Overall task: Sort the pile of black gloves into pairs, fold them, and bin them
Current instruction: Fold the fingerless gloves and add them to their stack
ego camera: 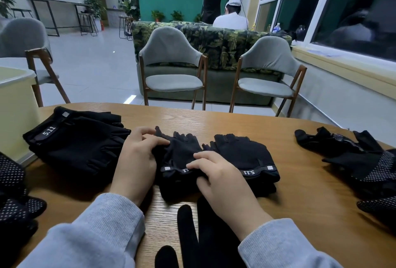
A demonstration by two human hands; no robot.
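A stack of gloves (pixel 75 141) lies at the left of the bench (pixel 300 192). The left hand (pixel 137 160) pinches the middle glove (pixel 180 160) with curled fingers; the right hand (pixel 222 180) grips its cuff. Just right sits a folded glove (pixel 246 158), and dotted gloves (pixel 360 158) lie far right. The two middle gloves touch, so pulling one may drag the other and undo its fold. No bin shows. The bench is wood-grained; beyond stand grey chairs (pixel 173 62), a leafy sofa (pixel 216 42), windows (pixel 332 4).
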